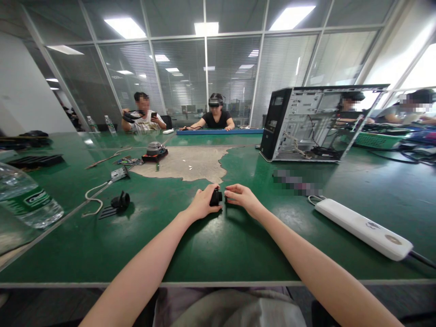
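Over the green tabletop (211, 254), the left hand (201, 203) wraps a small black device (215, 198), the right hand (243, 198) lightly pinching a thin dark piece (226, 195) just beside it, close work calling for steady fingers.

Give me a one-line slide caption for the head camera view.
Left hand gripping a small black device, right hand beside it, before an open computer case.

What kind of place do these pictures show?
Probably an electronics workshop or repair room: there is an opened computer case, a long green worktable, and a small circuit board.
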A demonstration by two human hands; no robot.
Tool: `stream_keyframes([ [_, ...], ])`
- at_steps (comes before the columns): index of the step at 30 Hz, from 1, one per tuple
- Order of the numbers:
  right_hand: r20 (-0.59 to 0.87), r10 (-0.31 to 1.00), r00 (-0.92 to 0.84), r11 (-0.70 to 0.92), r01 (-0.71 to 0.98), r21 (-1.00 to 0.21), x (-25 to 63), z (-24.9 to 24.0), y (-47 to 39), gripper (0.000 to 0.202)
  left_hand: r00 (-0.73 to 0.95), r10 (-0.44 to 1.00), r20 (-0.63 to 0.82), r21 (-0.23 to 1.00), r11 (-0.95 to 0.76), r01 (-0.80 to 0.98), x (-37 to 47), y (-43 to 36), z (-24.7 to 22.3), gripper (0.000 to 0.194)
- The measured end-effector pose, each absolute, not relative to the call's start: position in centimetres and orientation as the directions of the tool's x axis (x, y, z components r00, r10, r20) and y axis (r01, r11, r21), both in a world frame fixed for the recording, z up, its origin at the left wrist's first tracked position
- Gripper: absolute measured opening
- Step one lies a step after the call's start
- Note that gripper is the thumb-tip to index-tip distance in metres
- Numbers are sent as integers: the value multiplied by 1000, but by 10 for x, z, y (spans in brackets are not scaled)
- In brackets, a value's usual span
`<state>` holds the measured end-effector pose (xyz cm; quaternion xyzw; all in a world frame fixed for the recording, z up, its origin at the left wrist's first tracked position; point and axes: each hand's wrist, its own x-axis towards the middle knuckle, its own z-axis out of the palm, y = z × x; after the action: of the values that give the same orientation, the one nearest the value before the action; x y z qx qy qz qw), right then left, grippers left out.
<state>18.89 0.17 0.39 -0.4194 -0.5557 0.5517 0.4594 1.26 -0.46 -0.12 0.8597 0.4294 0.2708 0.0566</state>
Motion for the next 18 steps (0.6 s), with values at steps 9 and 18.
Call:
stream_keyframes([
  [9,82,956,-283,77,-28,-997,173,-4,0,27,488,761,429,319,-632,706,15,-6,-3,54],
  [18,311,916,-255,338,67,-939,170,-8,-9,22,480,776,408,358,-620,699,13,-7,-2,59],
])
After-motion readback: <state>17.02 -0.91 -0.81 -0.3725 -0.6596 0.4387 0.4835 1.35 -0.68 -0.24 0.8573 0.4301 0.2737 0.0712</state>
